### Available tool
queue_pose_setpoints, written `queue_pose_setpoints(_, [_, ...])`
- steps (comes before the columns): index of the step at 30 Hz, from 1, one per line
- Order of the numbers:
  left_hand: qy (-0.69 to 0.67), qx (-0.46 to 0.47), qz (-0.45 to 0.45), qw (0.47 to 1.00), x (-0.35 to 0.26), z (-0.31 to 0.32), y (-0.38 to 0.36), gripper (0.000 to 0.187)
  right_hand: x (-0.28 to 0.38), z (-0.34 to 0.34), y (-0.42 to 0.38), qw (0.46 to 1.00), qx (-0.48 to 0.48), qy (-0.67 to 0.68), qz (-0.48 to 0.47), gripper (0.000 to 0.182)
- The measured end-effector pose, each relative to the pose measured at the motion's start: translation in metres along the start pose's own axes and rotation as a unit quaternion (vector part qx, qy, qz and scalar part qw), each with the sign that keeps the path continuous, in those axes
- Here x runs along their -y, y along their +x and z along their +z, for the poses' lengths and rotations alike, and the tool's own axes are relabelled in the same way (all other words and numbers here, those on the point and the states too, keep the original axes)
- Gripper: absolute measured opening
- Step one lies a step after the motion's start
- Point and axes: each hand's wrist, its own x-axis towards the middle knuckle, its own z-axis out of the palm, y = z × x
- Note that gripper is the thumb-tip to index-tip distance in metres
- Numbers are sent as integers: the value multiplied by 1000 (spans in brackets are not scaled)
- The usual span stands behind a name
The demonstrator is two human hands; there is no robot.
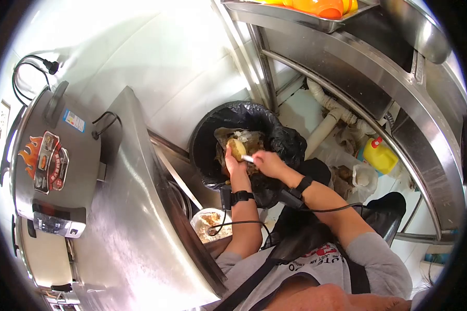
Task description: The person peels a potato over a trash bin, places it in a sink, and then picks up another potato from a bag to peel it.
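My left hand (233,164) is closed around a pale yellow potato (237,149), partly peeled, with brown skin on some of it. Against the potato's near right side, my right hand (269,165) grips a small white-handled peeler (247,158); its blade is hard to make out. Both hands are above a round bin lined with a black plastic bag (290,142). Inside the bin, below the potato, lie crumpled clear plastic and food scraps (254,139).
To the left stands a steel counter (124,223) bearing a large electric cooker (62,155). A white bucket with scraps (211,220) sits beside my left forearm. On the right are a steel frame rail (342,98), drain pipes (324,132) and a yellow bottle (380,155).
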Motion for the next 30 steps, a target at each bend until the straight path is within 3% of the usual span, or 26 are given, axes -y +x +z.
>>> queue_pose_setpoints(2, [2,-58,-46,997,-9,11,-15,38,-7,1,12,991,-128,30,36,25])
queue_pose_setpoints(3, [19,-76,-48,996,-9,17,-20,36,-8,-4,18,988,-139,47,56,26])
queue_pose_setpoints(6, [68,-7,-84,994,-2,20,-17,39,-10,-6,32,978,-184,72,64,28])
queue_pose_setpoints(10, [70,22,-123,990,1,14,-10,40,-8,-6,32,986,-148,57,56,26])
queue_pose_setpoints(13, [156,-5,-120,980,-3,8,-15,41,-7,-7,24,993,-113,14,18,26])
queue_pose_setpoints(16, [111,-64,-71,989,0,7,-5,44,-14,-7,6,991,101,-70,-52,24])
queue_pose_setpoints(20, [39,-60,-69,995,1,6,-1,47,-11,0,-8,999,35,-19,-15,23])
queue_pose_setpoints(21, [41,-60,-70,995,0,6,-2,47,-16,1,-3,999,-25,-2,-22,24])
queue_pose_setpoints(23, [108,-62,-77,989,-5,10,-15,42,-15,-7,5,994,-104,14,-8,27])
queue_pose_setpoints(24, [167,-93,-87,978,-8,24,-29,38,-16,-10,13,990,-116,68,45,29])
queue_pose_setpoints(26, [209,-55,-88,972,-6,35,-36,40,-10,-15,17,981,-182,60,20,28])
queue_pose_setpoints(27, [199,-6,-78,977,-3,37,-34,43,-12,-14,21,980,-187,60,20,28])
queue_pose_setpoints(30, [242,-27,-80,967,0,29,-28,43,-16,-5,17,989,-143,10,23,27])
